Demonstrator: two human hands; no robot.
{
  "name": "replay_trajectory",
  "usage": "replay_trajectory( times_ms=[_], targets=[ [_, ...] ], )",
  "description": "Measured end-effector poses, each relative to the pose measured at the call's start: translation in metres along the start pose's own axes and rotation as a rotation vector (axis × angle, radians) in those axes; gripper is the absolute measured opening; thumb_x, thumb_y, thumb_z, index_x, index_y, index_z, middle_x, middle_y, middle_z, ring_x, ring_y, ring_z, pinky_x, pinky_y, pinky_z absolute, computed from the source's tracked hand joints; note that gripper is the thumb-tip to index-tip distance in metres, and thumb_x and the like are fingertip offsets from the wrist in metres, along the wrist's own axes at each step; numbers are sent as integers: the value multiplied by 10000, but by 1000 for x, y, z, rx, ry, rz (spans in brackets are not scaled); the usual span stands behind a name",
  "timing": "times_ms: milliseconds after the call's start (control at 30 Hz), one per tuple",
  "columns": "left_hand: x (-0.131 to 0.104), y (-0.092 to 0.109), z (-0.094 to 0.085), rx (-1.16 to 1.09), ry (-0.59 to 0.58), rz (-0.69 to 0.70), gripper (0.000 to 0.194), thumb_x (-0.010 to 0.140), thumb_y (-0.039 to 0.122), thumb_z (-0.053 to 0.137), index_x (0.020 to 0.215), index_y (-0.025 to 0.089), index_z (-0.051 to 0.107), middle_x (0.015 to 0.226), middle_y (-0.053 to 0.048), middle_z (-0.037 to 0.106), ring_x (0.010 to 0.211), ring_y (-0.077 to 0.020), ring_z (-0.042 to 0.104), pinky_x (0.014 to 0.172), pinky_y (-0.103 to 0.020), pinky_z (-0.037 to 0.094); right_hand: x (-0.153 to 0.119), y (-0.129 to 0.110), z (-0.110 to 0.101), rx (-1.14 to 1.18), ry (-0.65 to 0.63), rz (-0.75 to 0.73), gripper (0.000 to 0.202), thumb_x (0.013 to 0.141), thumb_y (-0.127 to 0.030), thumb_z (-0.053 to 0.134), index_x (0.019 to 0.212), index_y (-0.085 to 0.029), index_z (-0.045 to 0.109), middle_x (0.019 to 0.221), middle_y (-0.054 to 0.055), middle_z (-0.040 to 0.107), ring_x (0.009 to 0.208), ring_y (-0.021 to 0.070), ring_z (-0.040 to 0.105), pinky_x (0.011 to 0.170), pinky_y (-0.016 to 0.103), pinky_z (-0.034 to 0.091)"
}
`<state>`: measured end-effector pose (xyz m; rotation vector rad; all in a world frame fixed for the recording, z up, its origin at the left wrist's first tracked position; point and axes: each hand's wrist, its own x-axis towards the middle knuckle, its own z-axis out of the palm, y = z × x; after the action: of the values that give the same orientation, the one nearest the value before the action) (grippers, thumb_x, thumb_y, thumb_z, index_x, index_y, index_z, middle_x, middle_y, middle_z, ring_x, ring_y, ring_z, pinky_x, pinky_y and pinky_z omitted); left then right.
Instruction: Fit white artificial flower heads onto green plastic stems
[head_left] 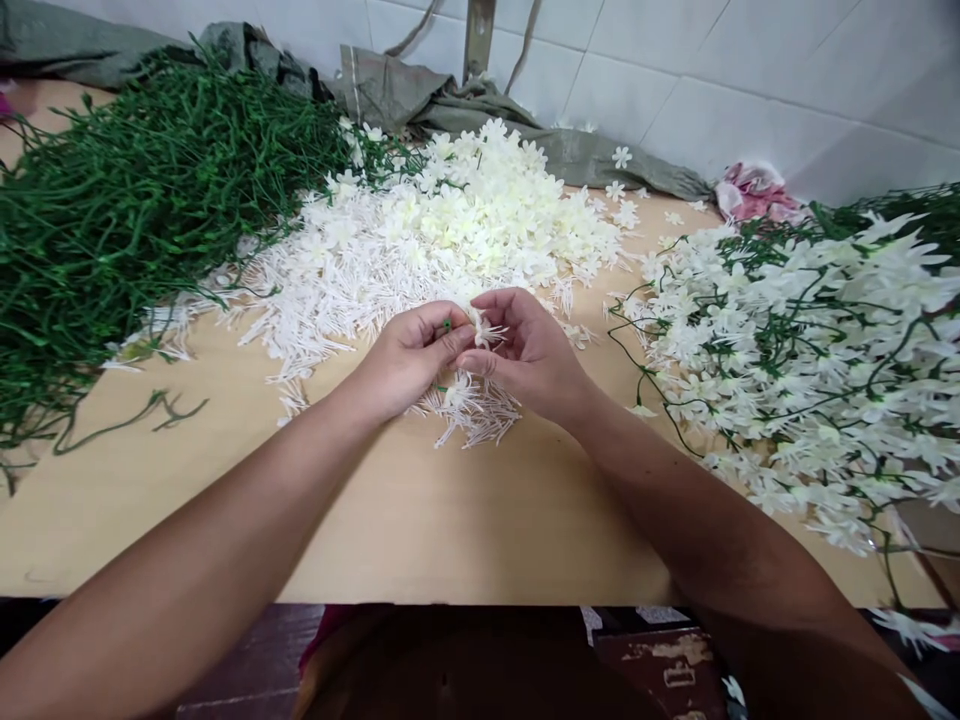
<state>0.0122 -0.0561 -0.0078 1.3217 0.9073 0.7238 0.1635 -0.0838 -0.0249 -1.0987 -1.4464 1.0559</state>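
Note:
My left hand (401, 365) is closed in a pinch, with the green tip of an artificial flower stem (448, 324) showing between thumb and fingers. Close against it, my right hand (540, 360) curls its fingers and thumb around a small white artificial flower (486, 330). The fingers partly hide where flower and stem come together. Just below both hands, a small heap of thin white flower pieces (480, 415) lies on the table (450, 520). A larger spread of these white pieces (322, 290) begins right behind the hands.
Green plastic stems (165, 190) are piled at the left. Loose cream-white blossoms (495, 210) form a mound at the back. Assembled white flower sprays (810, 370) cover the right side. Grey cloth (600, 155) runs along the tiled wall (712, 60), near a pink-and-white cloth (757, 190).

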Motion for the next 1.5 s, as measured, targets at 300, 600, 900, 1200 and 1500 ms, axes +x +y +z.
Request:
replay_trajectory(
  times_ms=[300, 600, 900, 1200, 1500],
  targets=[
    [-2, 4, -3, 43, -22, -40, 152, 745, 287, 607, 683, 173, 527, 522, 50, 419, 409, -33, 325, 379, -159, 231, 2, -1, -8, -5, -113, 55, 418, 681, -536, 717, 740, -190, 490, 641, -45, 491, 542, 62, 467, 488, 219, 400],
    [-2, 1, 0, 120, -102, -24, 162, 799, 306, 531, 713, 173, 497, 522, 66, 390, 422, -44, 326, 407, -179, 260, 6, 1, -20, -120, -185, 2, 409, 750, -550, 654, 667, -177, 506, 562, -36, 493, 517, 63, 416, 489, 228, 345],
    [2, -9, -5, 289, -8, 115, 250, 861, 332, 361, 753, 163, 511, 615, 10, 482, 574, -104, 416, 521, -229, 343, 4, -20, -27, -196, -62, -90, 412, 811, -506, 595, 611, -190, 420, 538, -62, 329, 499, 51, 277, 460, 229, 229],
    [1, -6, -1, 199, -131, -15, 291, 883, 363, 426, 657, 181, 447, 472, 59, 355, 401, -62, 312, 402, -195, 244, 4, -13, -19, -251, -53, -60, 386, 824, -445, 571, 588, -193, 398, 543, -59, 340, 510, 54, 287, 479, 233, 250],
    [-1, -5, 1, 21, -127, 8, 316, 867, 336, 460, 601, 164, 450, 476, 47, 423, 380, -45, 319, 388, -190, 221, 3, -13, -19, -271, -50, -52, 366, 820, -397, 597, 585, -185, 411, 535, -61, 350, 517, 53, 297, 491, 232, 252]
  ],
)
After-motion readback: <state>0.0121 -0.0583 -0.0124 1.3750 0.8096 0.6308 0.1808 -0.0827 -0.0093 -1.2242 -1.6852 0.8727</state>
